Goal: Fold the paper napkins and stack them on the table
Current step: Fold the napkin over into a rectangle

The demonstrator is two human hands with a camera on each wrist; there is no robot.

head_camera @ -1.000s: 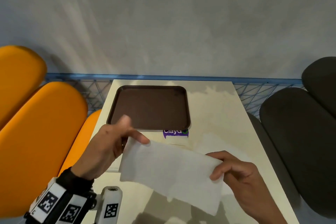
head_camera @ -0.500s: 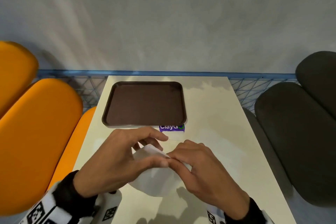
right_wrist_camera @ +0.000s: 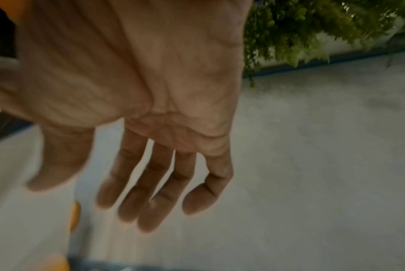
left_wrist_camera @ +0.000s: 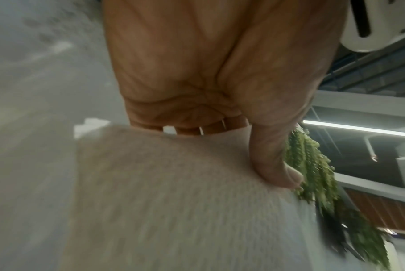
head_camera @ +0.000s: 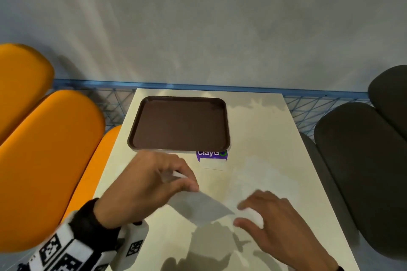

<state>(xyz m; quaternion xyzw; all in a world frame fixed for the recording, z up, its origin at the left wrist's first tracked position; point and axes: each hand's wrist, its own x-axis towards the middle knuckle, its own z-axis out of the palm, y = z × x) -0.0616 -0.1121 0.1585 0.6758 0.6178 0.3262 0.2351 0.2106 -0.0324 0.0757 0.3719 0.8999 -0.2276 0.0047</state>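
The left hand (head_camera: pixel 143 187) pinches one end of the folded napkin (head_camera: pixel 200 207), held in the air just in front of the tray (head_camera: pixel 179 124); the right hand (head_camera: pixel 271 224) hovers beside its free end with fingers straight and spread, holding nothing. To finish well, lay the napkin flat and press the crease with flat fingers before letting go. The tray sits on a pale table (head_camera: pixel 264 138) with orange seats (head_camera: pixel 50 160) to its left, dark seats (head_camera: pixel 361 160) to its right, and a grey wall behind.

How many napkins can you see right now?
2. One napkin is held above the table by the left hand. A folded napkin lies just in front of the tray; more may lie beneath it.
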